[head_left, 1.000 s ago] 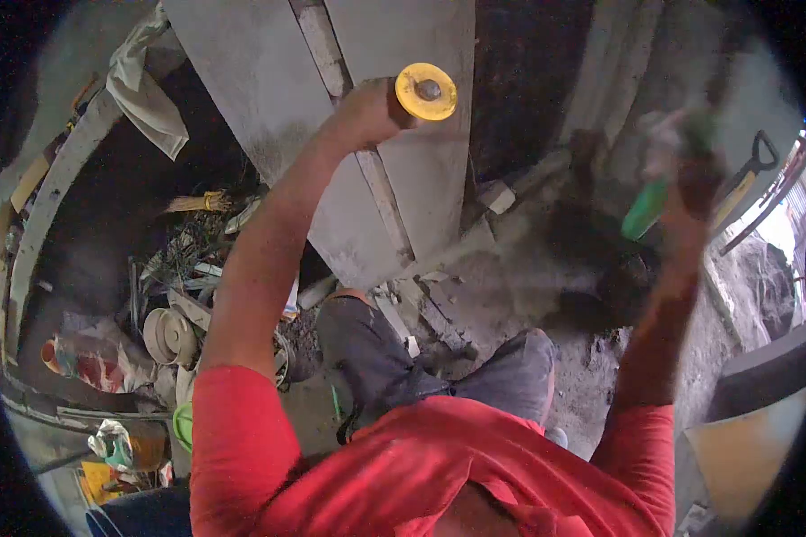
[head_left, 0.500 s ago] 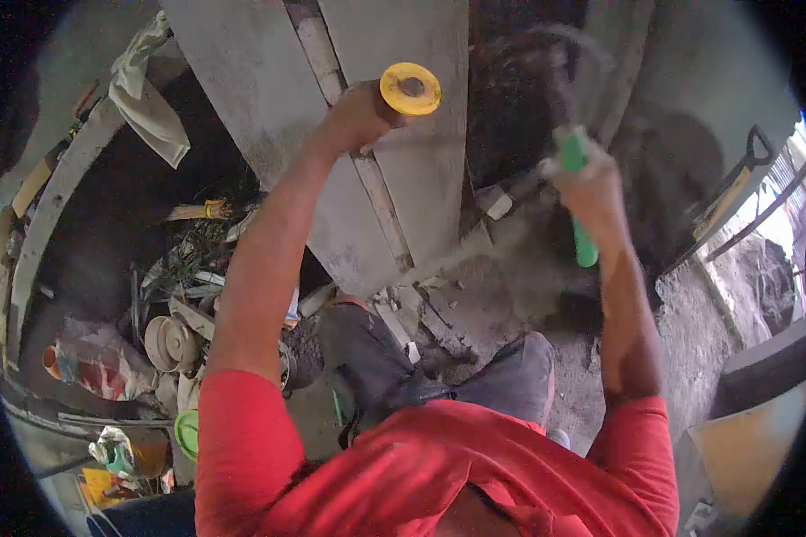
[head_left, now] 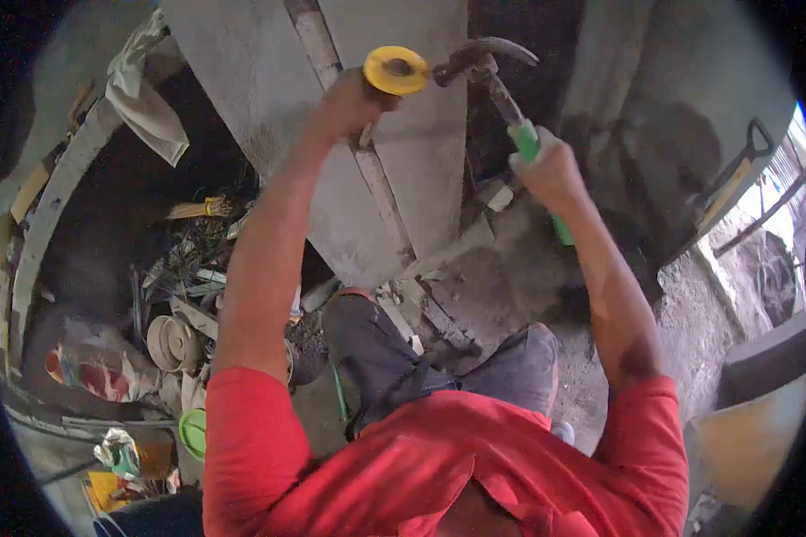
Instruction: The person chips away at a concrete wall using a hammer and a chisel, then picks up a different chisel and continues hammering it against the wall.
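My left hand [head_left: 354, 106] is closed around a chisel-like tool with a round yellow guard [head_left: 396, 71], held against the grey panel [head_left: 421, 170] near its narrow vertical strip [head_left: 381, 192]. My fist hides the shaft of that tool. In my right hand [head_left: 551, 172] is a claw hammer [head_left: 488, 64], gripped by its green handle. The hammer head is just to the right of the yellow guard, its claw pointing right. Whether head and guard touch, I cannot tell.
A white cloth [head_left: 143, 107] hangs at the upper left. Pots [head_left: 174, 344], sticks and debris lie at the left. Rubble [head_left: 439, 318] is on the floor between my knees. A shovel [head_left: 734, 183] leans at the right, above a rough ledge [head_left: 698, 304].
The hammer in my right hand has swung left, up to the yellow guard. My left hand and its tool have shifted slightly left and up.
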A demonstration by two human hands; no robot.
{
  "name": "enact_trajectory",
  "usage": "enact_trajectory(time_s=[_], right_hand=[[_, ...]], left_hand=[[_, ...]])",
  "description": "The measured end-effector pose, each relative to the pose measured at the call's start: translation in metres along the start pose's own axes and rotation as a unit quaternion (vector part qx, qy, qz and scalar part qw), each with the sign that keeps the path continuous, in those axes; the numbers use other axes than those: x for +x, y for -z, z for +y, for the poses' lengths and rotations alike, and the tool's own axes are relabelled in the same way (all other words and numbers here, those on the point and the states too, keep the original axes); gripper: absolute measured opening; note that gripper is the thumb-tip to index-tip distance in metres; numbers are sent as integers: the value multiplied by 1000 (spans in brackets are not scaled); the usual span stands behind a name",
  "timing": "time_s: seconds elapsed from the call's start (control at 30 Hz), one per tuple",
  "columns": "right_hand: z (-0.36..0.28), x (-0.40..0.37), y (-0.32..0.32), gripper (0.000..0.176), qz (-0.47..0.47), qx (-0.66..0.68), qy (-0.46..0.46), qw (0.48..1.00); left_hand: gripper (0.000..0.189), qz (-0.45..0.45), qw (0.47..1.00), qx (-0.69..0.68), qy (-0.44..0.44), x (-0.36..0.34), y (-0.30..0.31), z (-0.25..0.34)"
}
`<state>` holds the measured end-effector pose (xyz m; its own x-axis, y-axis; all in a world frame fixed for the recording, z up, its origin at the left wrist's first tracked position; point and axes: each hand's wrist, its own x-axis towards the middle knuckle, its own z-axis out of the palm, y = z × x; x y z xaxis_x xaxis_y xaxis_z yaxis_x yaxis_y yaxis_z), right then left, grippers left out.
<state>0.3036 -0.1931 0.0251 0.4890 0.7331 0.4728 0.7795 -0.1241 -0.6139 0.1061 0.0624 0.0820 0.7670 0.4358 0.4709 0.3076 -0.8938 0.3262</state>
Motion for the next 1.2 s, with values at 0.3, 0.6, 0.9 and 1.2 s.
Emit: enact_trajectory(time_s=[0.3,0.6,0.9,1.2], right_hand=[[-35,18,138,30,197,20,81,977],[-20,48,20,31,137,-120,156,971],[-60,30,117,31,146,10,86,985],[-40,77,67,11,225,-81,215,947]], left_hand=[[42,56,996,-71,5,1,-6,-6],[42,25,997,-78,-9,-1,4,9],[39,53,988,-148,3,2,-2,-7],[38,26,987,-161,-15,-5,3,-2]])
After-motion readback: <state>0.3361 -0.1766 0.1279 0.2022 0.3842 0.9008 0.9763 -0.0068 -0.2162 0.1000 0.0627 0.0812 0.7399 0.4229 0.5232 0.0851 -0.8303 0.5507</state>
